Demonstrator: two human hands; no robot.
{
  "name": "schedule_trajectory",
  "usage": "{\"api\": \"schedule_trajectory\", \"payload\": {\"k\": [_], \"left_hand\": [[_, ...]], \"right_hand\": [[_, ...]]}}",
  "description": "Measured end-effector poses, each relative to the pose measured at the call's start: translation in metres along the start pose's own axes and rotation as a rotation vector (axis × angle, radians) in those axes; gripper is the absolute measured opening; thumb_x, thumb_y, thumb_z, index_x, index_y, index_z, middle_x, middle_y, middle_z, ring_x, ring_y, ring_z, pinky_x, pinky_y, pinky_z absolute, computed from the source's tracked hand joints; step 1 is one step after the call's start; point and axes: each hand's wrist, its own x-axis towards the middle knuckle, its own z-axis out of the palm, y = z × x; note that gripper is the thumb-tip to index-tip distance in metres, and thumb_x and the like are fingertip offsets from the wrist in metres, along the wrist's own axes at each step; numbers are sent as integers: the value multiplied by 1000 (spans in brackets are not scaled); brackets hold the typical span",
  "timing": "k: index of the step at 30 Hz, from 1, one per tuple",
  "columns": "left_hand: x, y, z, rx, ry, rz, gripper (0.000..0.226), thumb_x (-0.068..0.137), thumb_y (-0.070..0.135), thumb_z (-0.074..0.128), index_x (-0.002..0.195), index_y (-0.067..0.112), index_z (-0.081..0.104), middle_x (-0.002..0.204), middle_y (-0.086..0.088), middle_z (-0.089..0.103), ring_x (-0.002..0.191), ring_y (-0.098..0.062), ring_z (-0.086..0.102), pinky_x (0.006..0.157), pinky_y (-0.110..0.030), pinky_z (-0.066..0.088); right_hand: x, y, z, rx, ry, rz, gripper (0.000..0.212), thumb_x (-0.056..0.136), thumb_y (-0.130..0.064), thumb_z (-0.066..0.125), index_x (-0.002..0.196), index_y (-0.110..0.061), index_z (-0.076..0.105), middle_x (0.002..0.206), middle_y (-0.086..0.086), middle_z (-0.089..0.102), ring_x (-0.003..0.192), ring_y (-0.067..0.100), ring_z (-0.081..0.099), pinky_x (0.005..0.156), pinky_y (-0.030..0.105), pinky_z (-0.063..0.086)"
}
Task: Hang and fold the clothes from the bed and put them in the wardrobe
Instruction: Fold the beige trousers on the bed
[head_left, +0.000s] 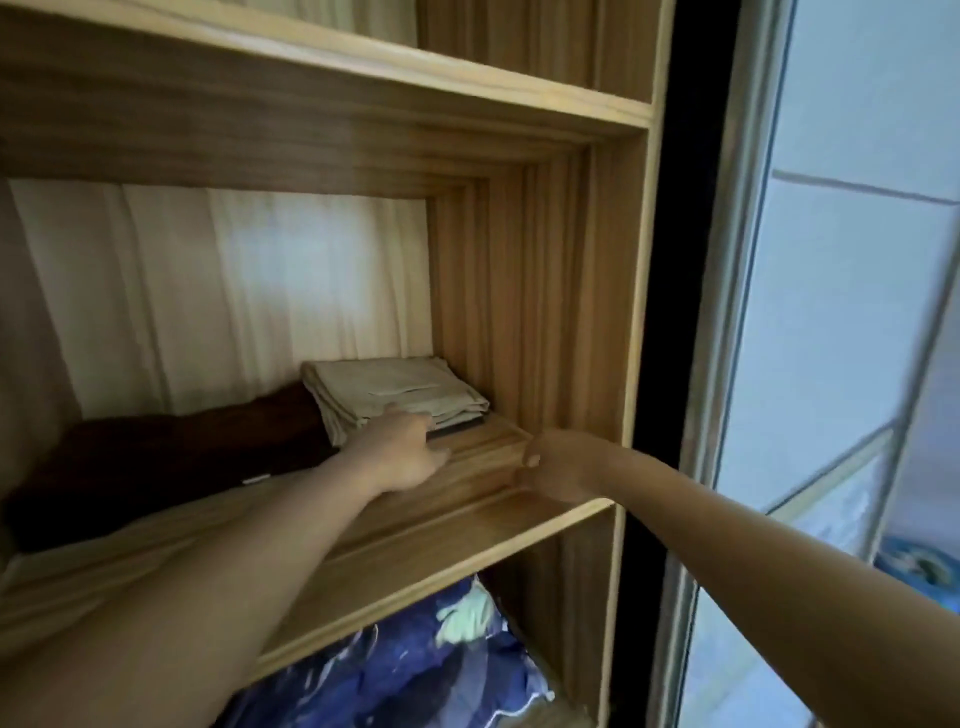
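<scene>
On the wardrobe (550, 291) shelf (467, 525) lie two folded garments. One is the dark brown garment (171, 457) at the left, and just right of it is the beige garment (400, 389), far in the right corner with its long side running left to right. The left hand (405, 457) is the nearer one. It meets the beige garment's near edge from the front, fingers hidden behind the knuckles, so I cannot tell whether they are grasping. The right hand (561, 467) hangs apart at the shelf's near right, fingers loosely curled and holding nothing.
</scene>
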Motion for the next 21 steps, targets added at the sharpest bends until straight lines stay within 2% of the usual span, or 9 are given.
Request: {"api": "schedule_trajectory", "payload": {"k": [2,6,9,11,14,17,19,21], "left_hand": [[-19,30,-3,-18,-27,94,58,94,59,52,143,27,51,143,-4,49,124,-22,51,88,-30,43],[-47,102,8,-57,-118,298,42,90,56,59,121,27,63,124,2,61,110,-19,58,89,-32,49],[-62,161,26,-81,-180,458,34,92,50,61,112,23,65,108,3,66,94,-16,61,76,-30,49],[-68,200,40,-70,-220,565,36,94,50,59,114,21,62,104,3,64,91,-15,61,74,-30,50],[-75,254,60,-17,-268,686,44,95,54,55,128,24,56,114,5,57,94,-14,54,68,-27,42],[-77,305,78,7,-298,797,51,97,53,53,138,22,51,137,-1,52,110,-17,52,84,-28,42],[-77,334,88,15,-297,848,48,97,50,54,136,21,53,138,-1,53,116,-19,53,88,-30,41],[-76,363,102,11,-300,885,41,97,47,55,129,21,57,132,-1,58,110,-19,55,83,-29,40]], "right_hand": [[-47,10,-11,4,20,69,36,96,-51,54,97,-18,69,99,-1,67,101,24,64,73,27,41],[-148,46,-24,-52,49,262,46,94,-61,53,110,-21,71,104,-2,65,101,21,61,86,31,47],[-221,79,-25,-126,32,450,51,93,-63,55,123,-23,66,122,2,66,111,23,60,90,31,44],[-270,98,-25,-151,38,546,51,95,-59,55,127,-20,64,127,3,65,108,20,59,86,29,41],[-338,120,-26,-170,60,672,44,97,-54,56,120,-19,66,112,-1,66,97,16,59,79,28,39],[-396,137,-25,-169,67,847,47,96,-55,56,118,-16,69,117,2,67,105,21,62,91,35,49],[-427,151,-22,-160,56,945,48,95,-56,56,118,-16,68,120,5,68,108,23,62,92,36,49],[-454,166,-17,-100,62,1033,47,94,-58,56,119,-20,66,120,-1,66,106,21,59,87,37,46]]}}
